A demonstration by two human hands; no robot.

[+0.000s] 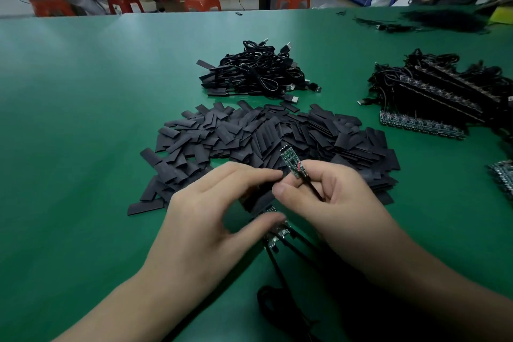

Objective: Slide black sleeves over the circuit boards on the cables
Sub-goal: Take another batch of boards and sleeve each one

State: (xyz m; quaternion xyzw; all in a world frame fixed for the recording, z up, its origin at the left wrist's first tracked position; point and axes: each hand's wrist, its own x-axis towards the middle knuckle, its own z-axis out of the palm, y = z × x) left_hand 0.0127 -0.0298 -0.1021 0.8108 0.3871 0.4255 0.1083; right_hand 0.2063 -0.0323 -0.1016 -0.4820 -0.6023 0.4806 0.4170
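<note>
Circuit board point(288, 159) on its black cable point(313, 189) sticks up, pinched by the right hand point(327, 197) above the sleeve pile point(266, 144). Left hand point(219, 208) reaches in with fingers loosely curled; whether it grips anything is unclear. Green worktop point(83, 119) lies beneath.

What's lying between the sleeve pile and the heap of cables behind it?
Bare green mat in the head view; only a few stray sleeves from the sleeve pile edge toward the heap of cables.

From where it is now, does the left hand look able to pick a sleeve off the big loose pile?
Probably yes. The left hand hovers at the near edge of the sleeve pile, fingers loosely curled with no clear grip on anything. Only the bare circuit board, held up by the right hand, sits alongside.
</note>
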